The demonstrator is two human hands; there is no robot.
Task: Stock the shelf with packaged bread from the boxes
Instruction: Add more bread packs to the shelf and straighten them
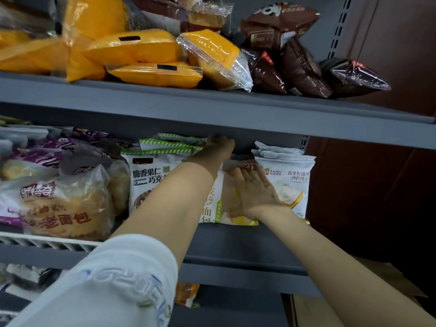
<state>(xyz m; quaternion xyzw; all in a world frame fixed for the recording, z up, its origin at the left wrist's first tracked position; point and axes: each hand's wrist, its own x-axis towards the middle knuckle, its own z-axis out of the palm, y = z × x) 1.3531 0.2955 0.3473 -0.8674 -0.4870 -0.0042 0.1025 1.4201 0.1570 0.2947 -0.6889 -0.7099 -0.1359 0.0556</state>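
A white and yellow bread pack [213, 205] stands upright on the grey middle shelf [236, 246], between white packs with green-striped tops [146, 175] and white sandwich-bread packs [295, 185]. My right hand [252, 193] lies flat on the front of the white and yellow pack, fingers spread and straight. My left hand [219, 147] reaches deep under the upper shelf, at the top of the green-striped packs and the upper left corner of the white and yellow pack. It is in shadow and its fingers are hidden.
Round loaves in clear and purple bags [66, 208] fill the middle shelf's left side. The upper shelf [212, 107] holds yellow cake packs [141, 48] and brown packs [295, 67]. A cardboard box [382, 274] sits low at the right. An orange pack [186, 293] lies on the shelf below.
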